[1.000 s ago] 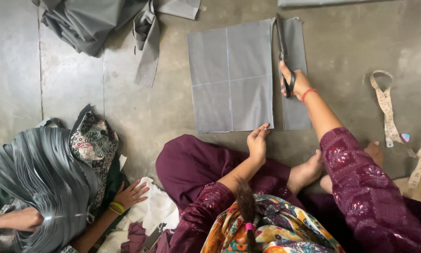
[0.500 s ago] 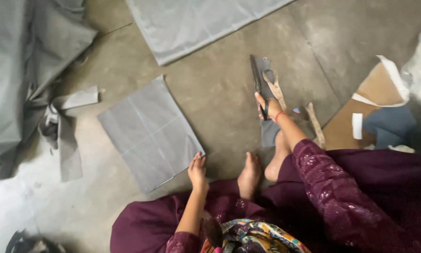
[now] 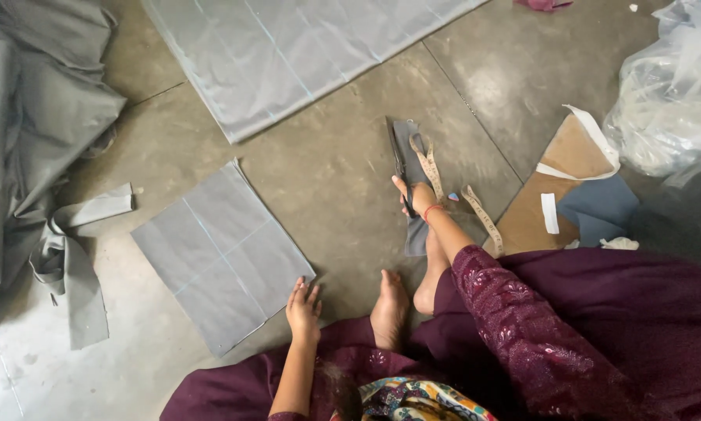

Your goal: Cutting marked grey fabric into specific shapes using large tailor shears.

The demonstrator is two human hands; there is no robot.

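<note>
I sit on a concrete floor in a dark maroon dress. My right hand grips black scissors whose blades point away from me, resting along a narrow strip of grey cloth. My left hand lies open, fingers spread, on the near corner of a rectangular grey cloth piece marked with faint chalk lines. A beige measuring tape lies just right of the scissors. My bare feet rest between the two hands.
A large grey cloth sheet is spread at the top. Bunched grey fabric and a loose strip lie at the left. Brown cardboard with a blue-grey piece and a clear plastic bag sit at the right.
The view swung right, so the cut grey piece now lies to my left. My right hand carried the scissors and narrow strip to the right. The person at the left is out of view.
</note>
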